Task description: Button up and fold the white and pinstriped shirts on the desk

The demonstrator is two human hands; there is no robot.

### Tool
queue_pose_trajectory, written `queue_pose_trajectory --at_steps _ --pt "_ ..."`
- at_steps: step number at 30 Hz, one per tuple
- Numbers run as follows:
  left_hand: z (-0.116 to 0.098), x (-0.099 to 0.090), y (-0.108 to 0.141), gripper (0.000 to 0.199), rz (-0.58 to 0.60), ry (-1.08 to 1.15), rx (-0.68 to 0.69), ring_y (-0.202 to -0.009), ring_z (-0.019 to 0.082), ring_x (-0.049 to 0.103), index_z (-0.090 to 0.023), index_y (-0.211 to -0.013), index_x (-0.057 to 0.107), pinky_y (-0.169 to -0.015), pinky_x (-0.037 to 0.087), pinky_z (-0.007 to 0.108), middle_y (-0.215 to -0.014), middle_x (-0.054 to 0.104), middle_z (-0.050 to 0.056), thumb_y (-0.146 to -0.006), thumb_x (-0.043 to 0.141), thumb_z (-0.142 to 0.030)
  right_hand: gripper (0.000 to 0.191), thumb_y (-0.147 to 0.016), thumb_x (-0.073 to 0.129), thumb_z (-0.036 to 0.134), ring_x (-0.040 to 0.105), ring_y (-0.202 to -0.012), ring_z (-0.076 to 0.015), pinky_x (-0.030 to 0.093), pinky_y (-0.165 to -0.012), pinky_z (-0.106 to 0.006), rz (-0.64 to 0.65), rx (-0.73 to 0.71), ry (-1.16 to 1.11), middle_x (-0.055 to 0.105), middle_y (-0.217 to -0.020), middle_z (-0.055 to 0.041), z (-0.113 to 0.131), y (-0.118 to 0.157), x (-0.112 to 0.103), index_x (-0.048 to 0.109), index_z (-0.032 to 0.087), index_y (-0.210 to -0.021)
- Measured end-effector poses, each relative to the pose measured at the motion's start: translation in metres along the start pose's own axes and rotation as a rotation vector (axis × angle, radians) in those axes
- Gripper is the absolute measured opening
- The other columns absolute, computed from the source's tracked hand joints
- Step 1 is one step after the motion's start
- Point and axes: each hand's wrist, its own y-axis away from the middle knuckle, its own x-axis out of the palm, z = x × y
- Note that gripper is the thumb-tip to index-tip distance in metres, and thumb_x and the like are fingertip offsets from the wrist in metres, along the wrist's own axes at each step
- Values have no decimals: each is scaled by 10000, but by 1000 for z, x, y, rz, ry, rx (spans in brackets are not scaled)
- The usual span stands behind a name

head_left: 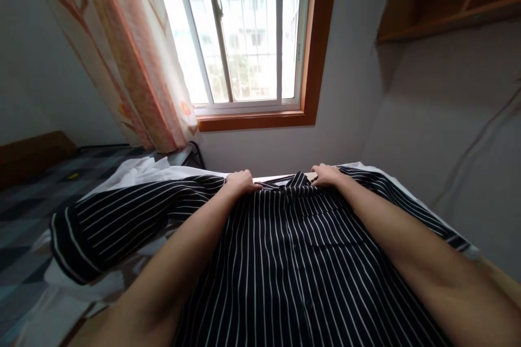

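A black shirt (280,260) with white stripes lies spread out in front of me, its buttoned front facing up and its collar end away from me. One sleeve (134,217) stretches out to the left, with its cuff lying towards me; the other runs to the right past my forearm. At the left shoulder, my left hand (241,181) is closed on the fabric. My right hand (325,174) grips the opposite shoulder in the same way. Between the two hands the collar (299,180) stands up a little. The fingertips are partly hidden behind the cloth.
White cloth (138,172) lies under and around the shirt. To the left is a bed with a dark checked cover (24,200). A flowered curtain (122,54) hangs beside the window (248,38). A wooden shelf (451,27) is fixed high on the right wall.
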Motion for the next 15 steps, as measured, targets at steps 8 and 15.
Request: queue_pose_trajectory --at_steps 8,15 --pt "9 1 -16 183 197 41 198 -804 216 677 -198 -809 745 -697 501 247 -854 742 78 -655 693 -283 208 -556 787 137 677 -792 -221 492 -693 -276 240 -15 75 720 -802 -48 -10 -6 -12 734 190 -750" --pt "11 -10 -15 371 -493 105 110 -1014 259 613 -176 -1189 575 -917 408 367 -1077 678 129 -973 328 -348 393 -944 385 308 586 -1086 -317 435 -890 -412 -398 132 86 618 -1205 -185 -18 11 -23 562 152 -1258"
